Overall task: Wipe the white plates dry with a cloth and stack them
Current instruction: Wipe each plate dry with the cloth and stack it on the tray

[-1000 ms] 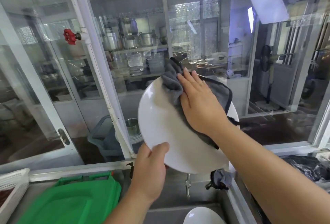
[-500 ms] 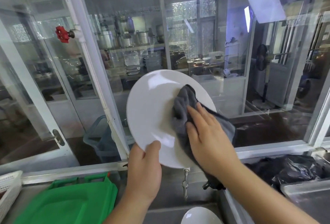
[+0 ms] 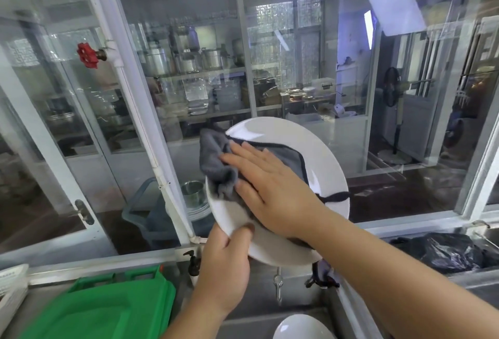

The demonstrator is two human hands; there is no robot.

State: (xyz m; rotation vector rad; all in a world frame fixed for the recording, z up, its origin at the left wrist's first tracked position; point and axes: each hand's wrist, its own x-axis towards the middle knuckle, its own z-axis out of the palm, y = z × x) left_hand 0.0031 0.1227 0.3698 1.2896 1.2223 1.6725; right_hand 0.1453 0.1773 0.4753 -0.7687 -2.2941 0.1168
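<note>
The hands share one plate: the left hand (image 3: 225, 263) pinches its lower rim, thumb on the near face and fingers curled behind, while the right hand (image 3: 272, 190) lies flat with fingers spread, pressing a grey cloth (image 3: 216, 166) against the plate's face. The white plate (image 3: 321, 160) is held up in the air, tilted on edge in front of the window glass, above the sink area and not resting on anything.

It looks like glazed ceramic — stiff, fairly heavy for its size, breakable, and probably slick where water remains, so a rim pinch with the thumb well onto the face seems the safest hold, with the cloth hand adding support. The cloth is soft and limp; it bunches over the plate's upper left edge, and a dark-trimmed hem trails across the right side.

The plate is plain, round, glossy and unmarked, catching a highlight near its right rim. Below, at the bottom edge of the view, part of another white plate (image 3: 302, 328) shows. To the left on the metal surface (image 3: 16, 319) sits a green plastic lid (image 3: 102, 309).
</note>
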